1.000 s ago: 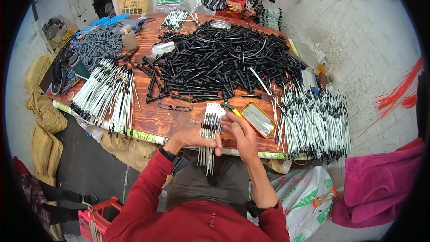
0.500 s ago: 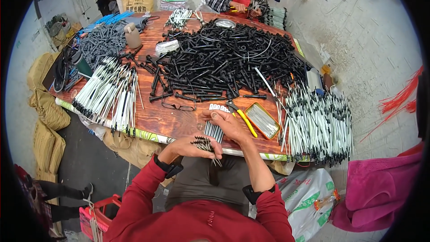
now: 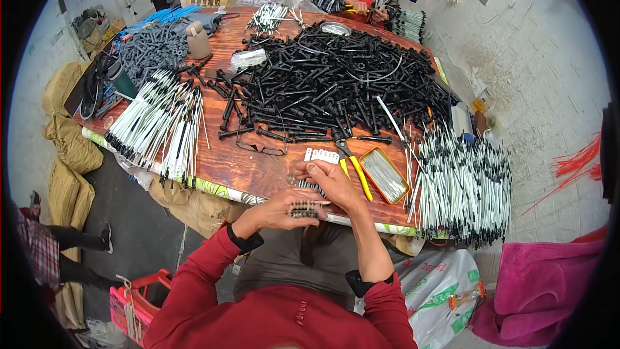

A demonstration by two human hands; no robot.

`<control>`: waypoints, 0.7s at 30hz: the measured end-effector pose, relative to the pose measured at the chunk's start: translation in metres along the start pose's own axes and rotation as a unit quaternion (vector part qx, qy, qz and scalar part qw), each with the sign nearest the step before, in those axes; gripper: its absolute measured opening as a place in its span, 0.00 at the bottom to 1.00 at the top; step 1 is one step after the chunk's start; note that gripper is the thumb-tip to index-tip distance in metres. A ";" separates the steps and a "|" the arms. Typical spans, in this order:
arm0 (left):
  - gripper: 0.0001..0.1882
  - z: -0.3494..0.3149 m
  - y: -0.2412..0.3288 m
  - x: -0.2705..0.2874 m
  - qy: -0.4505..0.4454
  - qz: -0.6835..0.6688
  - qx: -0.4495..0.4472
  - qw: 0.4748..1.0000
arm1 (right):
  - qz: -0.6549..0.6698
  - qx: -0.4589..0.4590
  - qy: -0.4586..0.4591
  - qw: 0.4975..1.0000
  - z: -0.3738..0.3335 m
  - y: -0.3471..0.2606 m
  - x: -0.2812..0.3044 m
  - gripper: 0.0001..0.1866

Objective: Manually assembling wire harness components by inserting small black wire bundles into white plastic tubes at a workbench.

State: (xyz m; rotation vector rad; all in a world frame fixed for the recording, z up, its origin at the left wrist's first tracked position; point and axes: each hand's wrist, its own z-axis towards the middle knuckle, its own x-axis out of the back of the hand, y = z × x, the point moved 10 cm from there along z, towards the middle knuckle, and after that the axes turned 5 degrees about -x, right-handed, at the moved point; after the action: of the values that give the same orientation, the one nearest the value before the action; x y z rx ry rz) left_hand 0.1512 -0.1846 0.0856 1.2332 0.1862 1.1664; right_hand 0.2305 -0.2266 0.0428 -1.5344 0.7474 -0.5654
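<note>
My left hand [image 3: 279, 210] is at the table's front edge, closed around a bundle of thin rods with dark ends [image 3: 303, 209]; this bundle is blurred. Just beyond it, my right hand [image 3: 334, 184] has its thumb and fingers drawn together, and whatever they pinch is hidden. Under and behind the right hand lies a row of grey rods with white tabs [image 3: 321, 155], partly covered by the hand. Yellow-handled pliers [image 3: 354, 165] lie right of that hand, beside an orange-rimmed tin [image 3: 385, 176] of thin pale rods.
A large heap of black plastic parts [image 3: 336, 84] covers the table's middle. White sticks with black ends lie in a left pile [image 3: 158, 126] and a right pile [image 3: 462, 187]. Glasses [image 3: 261, 148] rest near the front. Across the table, a person [image 3: 361, 0] handles rods.
My left hand has turned, and its rods now point sideways rather than downward. The right hand stays close by, shifted slightly. The whole view has moved a little.
</note>
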 end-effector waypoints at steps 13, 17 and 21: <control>0.15 -0.004 -0.047 -0.013 0.015 -0.134 0.067 0.989 | -0.069 0.048 0.243 0.966 -0.075 -0.046 0.069 0.13; 0.16 0.003 -0.041 -0.007 0.008 -0.060 0.013 0.998 | -0.439 0.125 0.339 0.822 -0.120 -0.083 0.086 0.10; 0.18 0.004 -0.040 0.001 0.048 0.014 -0.007 0.999 | -0.557 0.157 0.346 0.738 -0.129 -0.077 0.083 0.11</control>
State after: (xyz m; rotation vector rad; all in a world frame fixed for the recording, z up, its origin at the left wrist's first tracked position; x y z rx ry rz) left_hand 0.1775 -0.1813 0.0559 1.1708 0.2336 1.2498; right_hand 0.2010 -0.3732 0.1259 -1.2941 0.1187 -2.1365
